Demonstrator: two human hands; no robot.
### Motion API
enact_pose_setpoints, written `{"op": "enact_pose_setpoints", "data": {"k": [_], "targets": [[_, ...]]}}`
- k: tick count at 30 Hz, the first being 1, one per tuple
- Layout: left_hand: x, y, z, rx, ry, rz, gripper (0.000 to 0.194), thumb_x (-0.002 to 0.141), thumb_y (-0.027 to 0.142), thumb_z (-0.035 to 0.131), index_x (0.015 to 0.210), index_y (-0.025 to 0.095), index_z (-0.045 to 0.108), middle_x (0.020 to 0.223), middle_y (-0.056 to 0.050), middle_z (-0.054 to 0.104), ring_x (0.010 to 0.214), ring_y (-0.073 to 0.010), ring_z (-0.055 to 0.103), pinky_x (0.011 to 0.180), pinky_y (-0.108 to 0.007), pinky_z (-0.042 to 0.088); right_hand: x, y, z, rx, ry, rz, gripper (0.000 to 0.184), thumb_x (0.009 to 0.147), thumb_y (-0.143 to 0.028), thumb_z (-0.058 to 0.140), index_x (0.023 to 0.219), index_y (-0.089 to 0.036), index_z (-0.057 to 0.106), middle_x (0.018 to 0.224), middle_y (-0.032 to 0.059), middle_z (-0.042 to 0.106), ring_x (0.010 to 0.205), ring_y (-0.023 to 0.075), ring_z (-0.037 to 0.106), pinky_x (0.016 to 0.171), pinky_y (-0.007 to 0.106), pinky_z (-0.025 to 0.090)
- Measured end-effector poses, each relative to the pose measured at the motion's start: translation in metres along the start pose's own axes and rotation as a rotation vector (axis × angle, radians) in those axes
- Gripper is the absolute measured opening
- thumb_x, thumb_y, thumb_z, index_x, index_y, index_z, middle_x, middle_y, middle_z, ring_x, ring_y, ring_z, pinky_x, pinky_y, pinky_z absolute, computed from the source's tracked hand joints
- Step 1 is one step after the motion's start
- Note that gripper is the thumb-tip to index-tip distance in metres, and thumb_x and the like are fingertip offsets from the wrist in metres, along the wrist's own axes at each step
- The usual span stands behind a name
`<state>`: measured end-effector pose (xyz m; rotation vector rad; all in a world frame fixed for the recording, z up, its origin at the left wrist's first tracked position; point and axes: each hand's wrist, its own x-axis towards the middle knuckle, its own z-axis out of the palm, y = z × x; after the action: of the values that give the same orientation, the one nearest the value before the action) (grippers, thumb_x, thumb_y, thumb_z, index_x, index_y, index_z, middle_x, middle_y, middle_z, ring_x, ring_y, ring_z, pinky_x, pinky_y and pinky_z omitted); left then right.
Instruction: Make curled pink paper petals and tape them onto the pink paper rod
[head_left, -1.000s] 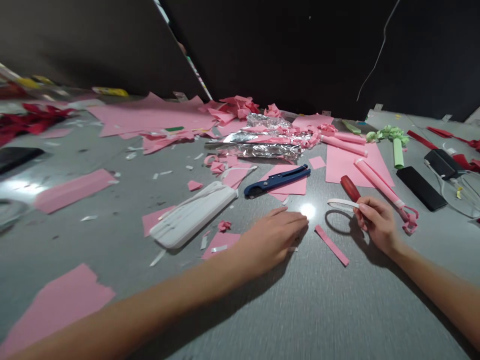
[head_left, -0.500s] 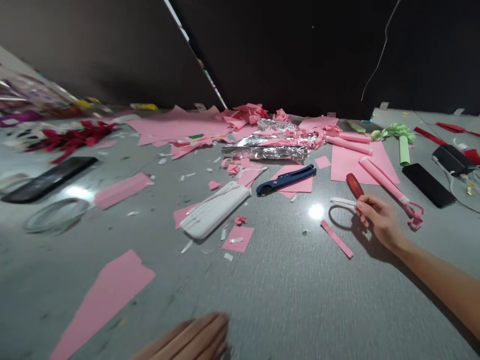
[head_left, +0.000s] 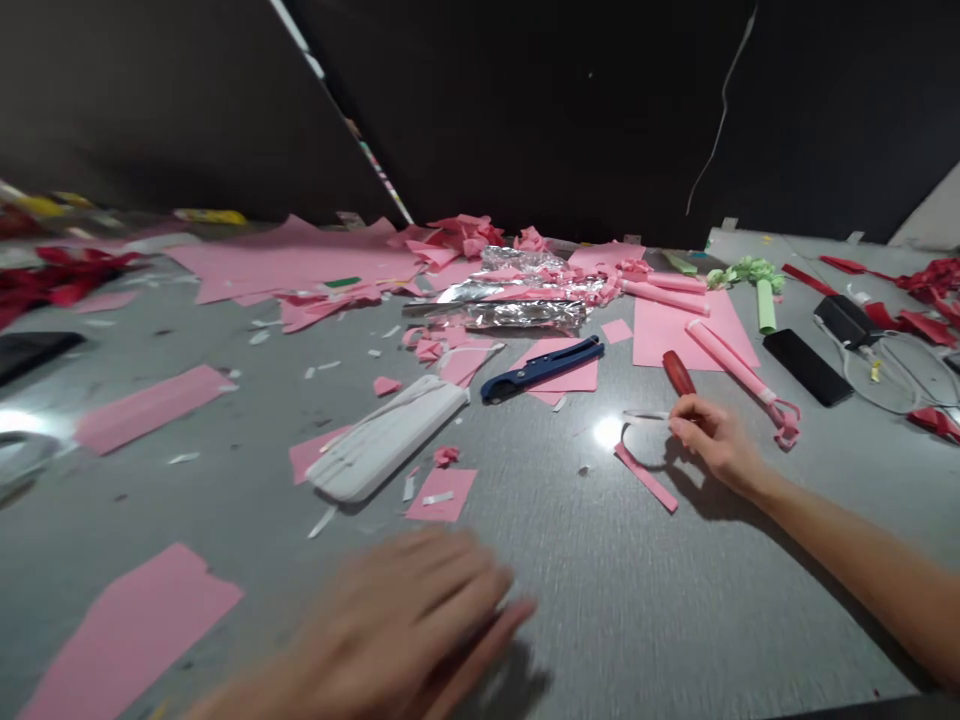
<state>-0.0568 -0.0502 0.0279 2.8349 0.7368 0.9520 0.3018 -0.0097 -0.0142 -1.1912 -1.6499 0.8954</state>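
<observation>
Strip, white (head_left: 646, 414): end pinched by right hand (head_left: 711, 438) beyond pink strip (head_left: 646, 478), light pressure advisable; left hand (head_left: 405, 610) blurred, grip unclear.

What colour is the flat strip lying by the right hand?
The strip is pink; the head view shows it.

My left hand (head_left: 420, 610) is a blur, its wrist cut off by the near edge, and I can't tell what, if anything, lies under its curled fingers. My right hand (head_left: 712, 440) hides one end of the white strip (head_left: 646, 414) and the red handle's (head_left: 679, 373) lower end. At far left, the left edge crops a dark slab (head_left: 34, 354) and blurred red strips (head_left: 64, 272).
</observation>
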Motion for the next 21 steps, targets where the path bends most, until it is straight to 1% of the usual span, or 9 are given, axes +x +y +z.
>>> {"op": "enact_pose_setpoints", "data": {"k": [1,2,4,6,8,10,14,18,21], "targets": [[0.029,-0.008,0.015,-0.008,0.055,0.050,0.025,0.110,0.025,0.056,0.087,0.024,0.067,0.064,0.002,0.063,0.053,-0.0169,0.054,0.053,-0.033,0.038,0.000,0.000,0.000,-0.031,-0.013,-0.038,0.020,0.102,-0.035,0.063,0.088,-0.021,0.065,0.074,-0.0004,0.060,0.064,0.0149,0.055,0.058,0.027,0.042],[0.055,-0.015,0.031,-0.025,0.110,0.035,0.017,0.111,0.024,0.057,0.103,0.020,0.071,0.072,0.000,0.071,0.058,-0.0164,0.060,0.058,-0.032,0.045,-0.001,0.000,0.001,-0.058,-0.027,-0.073,0.018,0.103,-0.033,0.062,0.090,-0.021,0.065,0.076,0.0002,0.062,0.066,0.0152,0.057,0.061,0.028,0.044],[0.091,-0.029,0.065,-0.096,0.185,-0.021,0.022,0.113,0.030,0.058,0.121,0.015,0.072,0.067,0.002,0.068,0.050,-0.0137,0.057,0.054,-0.029,0.043,-0.001,0.000,0.002,-0.096,-0.053,-0.128,0.014,0.103,-0.030,0.061,0.094,-0.020,0.065,0.080,0.0006,0.065,0.070,0.0156,0.060,0.065,0.028,0.047],[0.104,-0.040,0.094,-0.150,0.175,-0.080,0.028,0.114,0.036,0.059,0.127,0.015,0.072,0.063,0.004,0.065,0.050,-0.0139,0.057,0.053,-0.028,0.041,-0.002,0.000,0.004,-0.116,-0.064,-0.174,0.010,0.102,-0.026,0.060,0.096,-0.020,0.065,0.082,0.0005,0.065,0.071,0.0157,0.060,0.066,0.028,0.048],[0.101,-0.047,0.112,-0.182,0.158,-0.068,0.027,0.114,0.040,0.062,0.121,0.017,0.075,0.066,0.002,0.068,0.053,-0.0149,0.061,0.056,-0.029,0.043,-0.002,-0.001,0.006,-0.132,-0.057,-0.226,0.007,0.101,-0.022,0.060,0.095,-0.020,0.063,0.082,0.0005,0.064,0.071,0.0154,0.059,0.066,0.028,0.048],[0.092,-0.051,0.120,-0.191,0.135,-0.036,0.026,0.114,0.041,0.062,0.113,0.018,0.074,0.073,0.000,0.073,0.060,-0.0161,0.066,0.060,-0.029,0.045,-0.001,-0.002,0.009,-0.165,-0.051,-0.270,0.006,0.100,-0.018,0.060,0.095,-0.019,0.063,0.083,0.0004,0.062,0.069,0.0147,0.056,0.065,0.028,0.045],[0.086,-0.050,0.119,-0.215,0.094,-0.059,0.028,0.116,0.044,0.057,0.112,0.019,0.070,0.080,0.000,0.072,0.065,-0.0151,0.069,0.061,-0.027,0.047,-0.002,-0.003,0.014,-0.246,-0.011,-0.314,0.007,0.100,-0.017,0.059,0.096,-0.019,0.065,0.082,0.0004,0.063,0.068,0.0148,0.056,0.065,0.030,0.044],[0.094,-0.048,0.117,-0.210,0.123,-0.139,0.038,0.113,0.054,0.059,0.104,0.018,0.066,0.078,0.002,0.068,0.061,-0.0130,0.063,0.059,-0.025,0.047,-0.005,0.000,0.016,-0.326,-0.025,-0.370,0.014,0.100,-0.012,0.057,0.104,-0.019,0.069,0.090,0.0046,0.072,0.077,0.0174,0.065,0.071,0.031,0.051],[0.096,-0.047,0.117,-0.194,0.118,-0.138,0.044,0.113,0.059,0.057,0.098,0.018,0.065,0.076,0.002,0.065,0.061,-0.0136,0.062,0.058,-0.026,0.045,-0.007,0.003,0.017,-0.376,-0.062,-0.424,0.019,0.101,-0.011,0.057,0.110,-0.018,0.071,0.098,0.0081,0.077,0.087,0.0202,0.071,0.076,0.032,0.056]]}}
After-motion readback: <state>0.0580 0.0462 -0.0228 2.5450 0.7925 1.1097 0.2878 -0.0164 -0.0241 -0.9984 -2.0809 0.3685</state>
